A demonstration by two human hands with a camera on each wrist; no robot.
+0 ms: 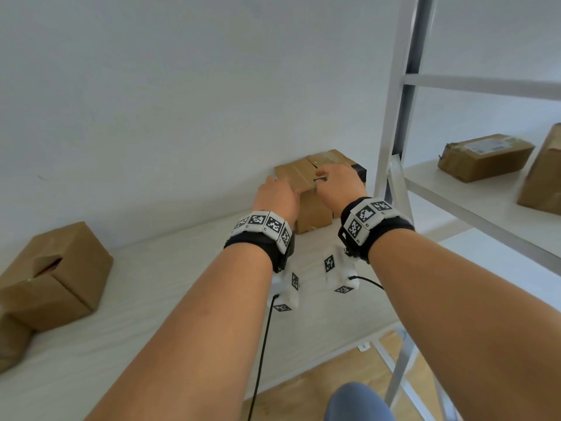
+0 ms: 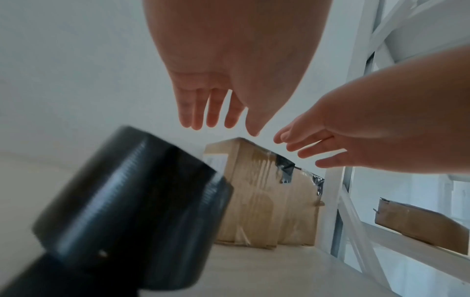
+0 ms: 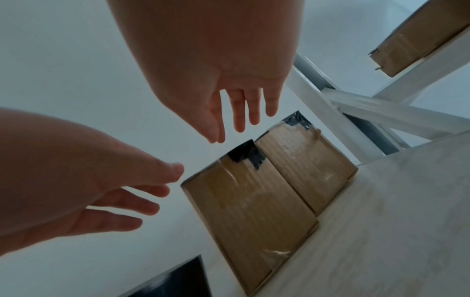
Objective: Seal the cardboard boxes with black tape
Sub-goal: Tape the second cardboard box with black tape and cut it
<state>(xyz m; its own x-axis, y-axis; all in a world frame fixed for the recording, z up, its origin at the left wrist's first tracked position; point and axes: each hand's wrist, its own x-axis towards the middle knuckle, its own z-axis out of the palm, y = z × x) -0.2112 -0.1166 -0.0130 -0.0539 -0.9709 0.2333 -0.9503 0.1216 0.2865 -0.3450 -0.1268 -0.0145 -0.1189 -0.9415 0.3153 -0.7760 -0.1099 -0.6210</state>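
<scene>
Two brown cardboard boxes stand side by side against the wall, the nearer box (image 1: pixel 314 215) (image 3: pixel 249 201) (image 2: pixel 267 201) and the farther box (image 1: pixel 332 158) (image 3: pixel 305 160). Strips of black tape (image 3: pixel 246 154) (image 2: pixel 286 168) fold over their top edges. My left hand (image 1: pixel 274 192) (image 2: pixel 218 124) (image 3: pixel 152 191) hovers over the nearer box's left edge, fingers straight. My right hand (image 1: pixel 337 183) (image 3: pixel 236 128) (image 2: pixel 305 148) hangs above its top, fingers straight, thumb and forefinger tips close together. A blurred black ridged cylinder (image 2: pixel 132 201), seemingly the tape roll, sits near my left wrist.
An open-topped cardboard box (image 1: pixel 60 268) lies at the left of the white tabletop (image 1: pixel 151 284), with another box (image 1: pixel 12 344) beside it. A white metal rack (image 1: pixel 394 117) stands right of the boxes; its shelf carries two parcels (image 1: pixel 485 156) (image 1: pixel 543 177).
</scene>
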